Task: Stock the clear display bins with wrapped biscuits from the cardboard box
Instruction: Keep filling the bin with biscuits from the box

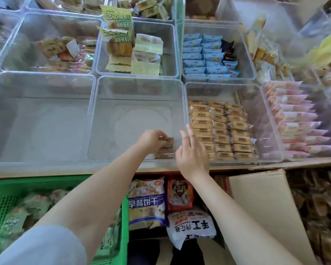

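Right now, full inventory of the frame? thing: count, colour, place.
brown biscuits: one short row, brown, near right corner of the centre front bin
centre front bin: one, clear, otherwise bare
left front bin: one, clear, no packs seen
tan biscuits: three rows, tan, bin right of centre
pink packs: one stack, pink, far-right front bin
blue packs: many, blue, back right bin
green-label packs: several, yellow-green, back centre bin
green crate: one, green, bottom left, holds packs
snack bags: three, blue, red, white, below the shelf
cardboard flap: one, beige, bottom right
left hand: pinches the brown biscuits
right hand: fingers straight, over the bin's right wall
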A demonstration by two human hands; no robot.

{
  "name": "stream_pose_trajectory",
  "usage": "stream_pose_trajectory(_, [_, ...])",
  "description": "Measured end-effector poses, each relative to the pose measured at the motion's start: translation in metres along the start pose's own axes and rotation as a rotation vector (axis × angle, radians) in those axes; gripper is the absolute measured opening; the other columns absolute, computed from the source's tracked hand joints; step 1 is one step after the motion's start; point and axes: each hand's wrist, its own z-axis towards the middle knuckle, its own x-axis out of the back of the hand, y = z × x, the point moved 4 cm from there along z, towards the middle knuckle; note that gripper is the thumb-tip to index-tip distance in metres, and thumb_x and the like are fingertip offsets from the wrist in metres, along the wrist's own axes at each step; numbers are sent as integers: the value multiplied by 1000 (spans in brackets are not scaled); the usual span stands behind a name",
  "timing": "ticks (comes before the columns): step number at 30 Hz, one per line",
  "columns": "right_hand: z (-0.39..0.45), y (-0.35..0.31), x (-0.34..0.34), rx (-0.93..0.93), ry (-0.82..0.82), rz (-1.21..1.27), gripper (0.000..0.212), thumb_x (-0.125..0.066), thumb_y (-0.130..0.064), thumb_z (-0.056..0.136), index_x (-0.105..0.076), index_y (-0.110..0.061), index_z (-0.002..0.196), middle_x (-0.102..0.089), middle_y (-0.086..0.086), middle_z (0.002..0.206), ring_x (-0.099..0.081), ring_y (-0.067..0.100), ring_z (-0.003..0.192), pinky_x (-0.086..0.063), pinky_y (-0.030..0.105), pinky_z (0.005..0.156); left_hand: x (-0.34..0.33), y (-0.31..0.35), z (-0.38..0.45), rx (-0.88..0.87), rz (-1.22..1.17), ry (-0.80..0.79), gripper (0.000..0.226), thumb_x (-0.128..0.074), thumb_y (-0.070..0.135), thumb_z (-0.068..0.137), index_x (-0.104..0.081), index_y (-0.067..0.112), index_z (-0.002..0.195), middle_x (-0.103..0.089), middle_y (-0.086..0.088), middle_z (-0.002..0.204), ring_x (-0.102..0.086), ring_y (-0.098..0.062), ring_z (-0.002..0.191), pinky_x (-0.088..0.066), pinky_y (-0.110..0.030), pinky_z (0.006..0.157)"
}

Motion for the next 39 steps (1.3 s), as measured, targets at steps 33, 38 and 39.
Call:
stream_pose_trajectory(33, [-147, 209, 171, -476, 560, 799, 22, -49, -10, 96, -69, -20, 92, -68, -4, 74, -66, 17, 70, -57, 39, 71, -68, 275, -126, -341, 98, 245, 24, -52, 28, 99, -69, 21, 114, -64, -3, 108, -58, -25, 100, -38, -31, 71])
stream_pose_trajectory(38, [-167, 317, 141, -778, 163, 681, 20, -51, -20, 100, -65, -19, 114, -66, -2, 108, -59, 17, 99, -46, 29, 83, -149, 344, -127, -461, 219, 125, 57, -51, 35, 98, -35, 19, 151, -47, -7, 147, -42, -29, 135, -36, -44, 108])
stream_pose_trajectory(39, [-168, 333, 131, -802, 79, 650, 22, -52, -21, 100, -64, -18, 119, -64, -1, 112, -58, 19, 103, -43, 28, 84, -162, 345, -126, -446, 315, 131, 62, -50, 37, 98, -29, 20, 154, -45, -7, 148, -41, -29, 136, -34, -46, 110])
